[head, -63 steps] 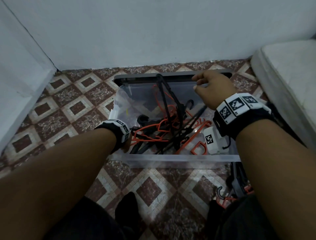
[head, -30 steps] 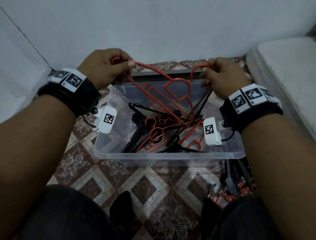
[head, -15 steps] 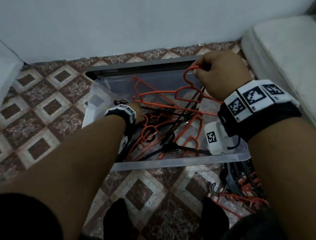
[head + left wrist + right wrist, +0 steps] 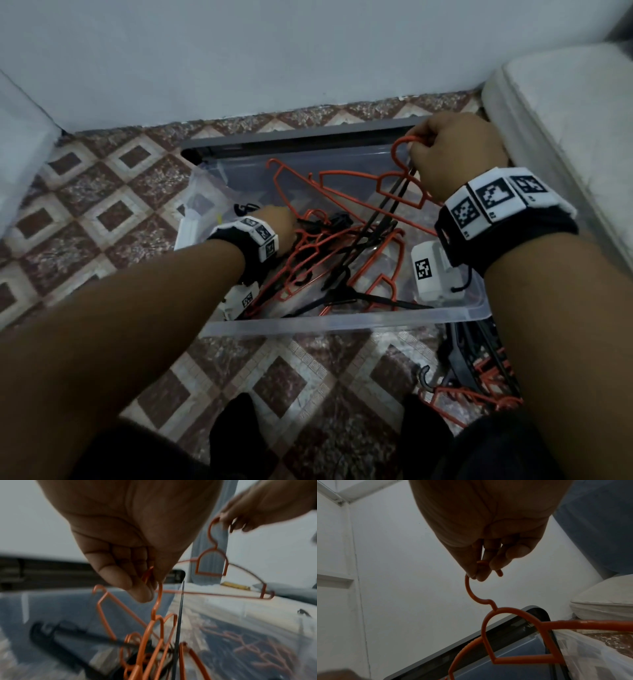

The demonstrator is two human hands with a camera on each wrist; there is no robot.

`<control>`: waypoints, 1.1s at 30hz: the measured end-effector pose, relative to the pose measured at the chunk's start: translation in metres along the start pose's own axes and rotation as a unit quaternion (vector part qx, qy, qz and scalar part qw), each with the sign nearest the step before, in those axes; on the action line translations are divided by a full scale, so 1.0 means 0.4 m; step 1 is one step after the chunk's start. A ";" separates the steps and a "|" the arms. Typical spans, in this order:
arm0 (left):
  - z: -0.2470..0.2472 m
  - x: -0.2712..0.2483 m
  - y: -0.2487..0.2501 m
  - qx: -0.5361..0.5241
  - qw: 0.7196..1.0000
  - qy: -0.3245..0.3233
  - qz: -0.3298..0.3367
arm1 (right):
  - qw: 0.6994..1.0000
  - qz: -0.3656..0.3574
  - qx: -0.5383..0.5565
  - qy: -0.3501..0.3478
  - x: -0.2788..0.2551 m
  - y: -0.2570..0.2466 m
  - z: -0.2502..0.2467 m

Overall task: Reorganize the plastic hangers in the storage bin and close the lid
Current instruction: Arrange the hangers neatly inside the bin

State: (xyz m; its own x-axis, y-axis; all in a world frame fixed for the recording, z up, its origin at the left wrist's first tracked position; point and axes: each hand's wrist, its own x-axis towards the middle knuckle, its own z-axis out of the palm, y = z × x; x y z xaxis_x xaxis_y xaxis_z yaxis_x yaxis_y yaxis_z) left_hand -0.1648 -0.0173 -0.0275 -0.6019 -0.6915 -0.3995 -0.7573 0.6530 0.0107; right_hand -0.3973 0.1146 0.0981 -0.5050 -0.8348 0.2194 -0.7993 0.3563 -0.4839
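Observation:
A clear plastic storage bin (image 4: pixel 342 325) on the tiled floor holds a tangle of orange and black hangers (image 4: pixel 342 253). My right hand (image 4: pixel 448 154) is raised over the bin's far right corner and pinches the hook of an orange hanger (image 4: pixel 397 185) (image 4: pixel 488 601) that hangs tilted above the pile. My left hand (image 4: pixel 277 222) is down inside the bin on the left, its fingers (image 4: pixel 126 580) curled round the hook of another orange hanger (image 4: pixel 157 601) in the pile. The grey lid (image 4: pixel 294 144) lies behind the bin against the wall.
More orange and black hangers (image 4: pixel 476 377) lie on the floor to the right of the bin, by my knee. A white mattress (image 4: pixel 565 120) fills the right side. White walls (image 4: pixel 274 51) close the back and left.
My left hand let go of the raised orange hanger and dropped into the bin, where it now grips another hook. The right hand keeps its hanger up.

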 end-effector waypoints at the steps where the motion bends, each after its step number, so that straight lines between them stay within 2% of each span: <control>1: -0.037 -0.023 0.002 -0.011 0.999 0.033 0.003 | 1.000 0.000 0.003 0.003 -0.004 -0.001 -0.007; 5: -0.178 -0.119 0.013 -0.049 0.992 0.119 0.014 | 1.000 0.001 0.023 0.015 -0.013 -0.004 -0.035; 8: -0.225 -0.175 0.016 -0.060 0.983 0.171 0.021 | 0.999 0.001 0.031 0.041 -0.019 -0.003 -0.051; 10: -0.236 -0.196 0.024 -0.067 0.983 0.166 0.041 | 0.999 -0.013 0.032 0.040 -0.021 0.002 -0.055; 13: -0.252 -0.212 0.039 -0.069 0.982 0.151 0.094 | 0.999 -0.040 0.034 -0.001 -0.023 0.003 -0.053; 18: -0.288 -0.223 0.067 -0.111 0.958 0.227 0.136 | 0.995 -0.061 0.042 -0.068 -0.027 -0.020 -0.039; 22: -0.291 -0.223 0.084 -0.112 0.955 0.226 0.156 | 0.991 -0.085 0.038 -0.091 -0.027 -0.041 -0.020; 25: -0.283 -0.219 0.079 -0.093 0.960 0.219 0.149 | 0.994 -0.085 0.010 -0.074 -0.027 -0.040 -0.015; 29: -0.279 -0.218 0.052 -0.075 0.970 0.207 0.104 | 0.997 -0.067 -0.022 -0.041 -0.024 -0.027 -0.022; 33: -0.283 -0.217 0.040 -0.073 0.973 0.206 0.073 | 0.998 -0.062 -0.012 -0.030 -0.025 -0.026 -0.025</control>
State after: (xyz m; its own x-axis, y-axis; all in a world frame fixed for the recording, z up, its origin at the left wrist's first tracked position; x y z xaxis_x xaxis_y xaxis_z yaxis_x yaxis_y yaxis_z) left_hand -0.1533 0.0180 0.1110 -0.7337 -0.6792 0.0178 -0.6657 0.7239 0.1812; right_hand -0.3872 0.1235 0.1092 -0.3822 -0.8962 0.2253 -0.8624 0.2583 -0.4353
